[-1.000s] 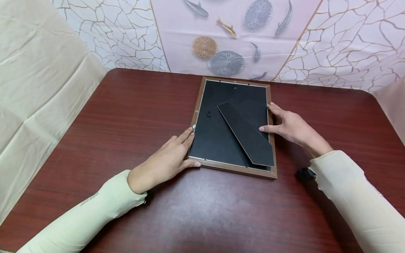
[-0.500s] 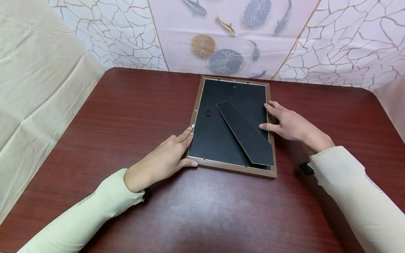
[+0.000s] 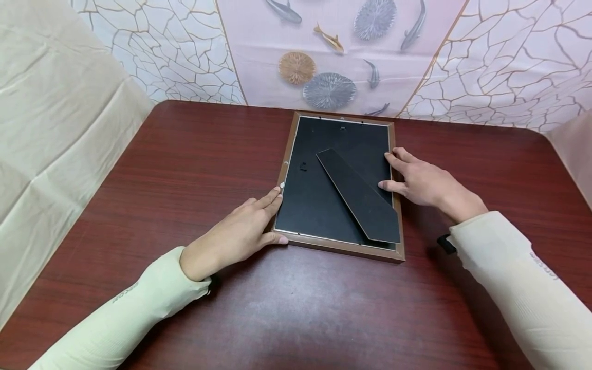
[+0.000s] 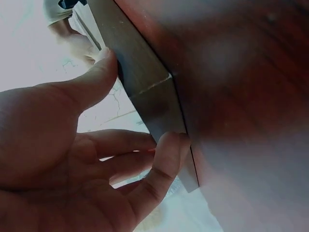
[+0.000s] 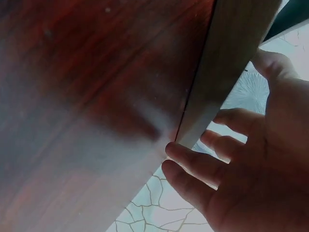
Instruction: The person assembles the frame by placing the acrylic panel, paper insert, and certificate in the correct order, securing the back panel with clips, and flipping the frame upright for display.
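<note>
A brown picture frame (image 3: 342,252) lies back side up on the table, its black backing board (image 3: 319,205) showing. A black easel stand (image 3: 361,200) slants across the board, its lower end near the bottom right corner. My left hand (image 3: 240,231) touches the lower left corner, fingers along the left side and thumb (image 4: 99,79) against the near side. At the right edge, my right hand (image 3: 425,182) has its thumb and fingertips over the border, while other fingers (image 5: 198,162) lie along the outer side. The frame's front is hidden.
A dark red wooden table (image 3: 194,154) spreads around the frame. Behind its far edge hangs a patterned cloth (image 3: 333,56) with fish and round motifs. Plain pale cloth (image 3: 60,154) covers the left side.
My right hand's fingertips have shifted slightly inward, from the frame's right edge onto the board. My left hand and the frame have hardly moved.
</note>
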Tool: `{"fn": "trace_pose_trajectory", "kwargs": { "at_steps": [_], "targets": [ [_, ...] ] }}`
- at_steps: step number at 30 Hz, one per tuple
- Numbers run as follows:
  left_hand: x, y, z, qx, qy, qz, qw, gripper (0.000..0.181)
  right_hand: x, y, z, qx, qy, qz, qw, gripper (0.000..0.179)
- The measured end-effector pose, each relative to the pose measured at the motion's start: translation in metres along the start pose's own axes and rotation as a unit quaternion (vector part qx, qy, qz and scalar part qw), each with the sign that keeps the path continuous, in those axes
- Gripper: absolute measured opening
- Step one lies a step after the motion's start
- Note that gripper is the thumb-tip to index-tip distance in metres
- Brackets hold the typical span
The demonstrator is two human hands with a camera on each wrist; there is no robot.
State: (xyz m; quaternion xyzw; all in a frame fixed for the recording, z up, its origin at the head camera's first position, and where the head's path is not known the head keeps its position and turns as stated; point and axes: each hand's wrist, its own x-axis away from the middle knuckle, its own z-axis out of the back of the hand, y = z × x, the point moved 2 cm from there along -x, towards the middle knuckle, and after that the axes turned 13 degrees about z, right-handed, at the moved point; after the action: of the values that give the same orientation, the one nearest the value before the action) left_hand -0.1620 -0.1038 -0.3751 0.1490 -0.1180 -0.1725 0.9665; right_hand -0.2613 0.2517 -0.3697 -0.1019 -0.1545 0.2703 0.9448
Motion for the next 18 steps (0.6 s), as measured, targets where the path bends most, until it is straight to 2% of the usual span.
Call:
{"fn": "trace_pose_trajectory", "kwargs": {
  "at_steps": [6, 10, 12, 18],
  "targets": [
    [-0.005, -0.002, 0.004, 0.005, 0.015, 0.000, 0.9999, 0.092, -0.008, 0.009, 0.016, -0.032, 0.043, 0.050, 0.9973, 0.069],
    [-0.004, -0.004, 0.005, 0.006, 0.010, 0.013, 0.9998, 0.097, -0.030, 0.011, 0.026, -0.038, 0.070, 0.069, 0.9944, 0.065],
    [-0.005, -0.005, 0.005, 0.007, 0.008, 0.017, 0.9998, 0.098, -0.044, 0.012, 0.031, -0.041, 0.071, 0.065, 0.9945, 0.065],
    [-0.007, -0.006, 0.004, 0.004, 0.011, 0.015, 0.9998, 0.100, -0.078, 0.020, 0.040, -0.076, 0.044, 0.011, 0.9961, 0.072]
  ]
}}
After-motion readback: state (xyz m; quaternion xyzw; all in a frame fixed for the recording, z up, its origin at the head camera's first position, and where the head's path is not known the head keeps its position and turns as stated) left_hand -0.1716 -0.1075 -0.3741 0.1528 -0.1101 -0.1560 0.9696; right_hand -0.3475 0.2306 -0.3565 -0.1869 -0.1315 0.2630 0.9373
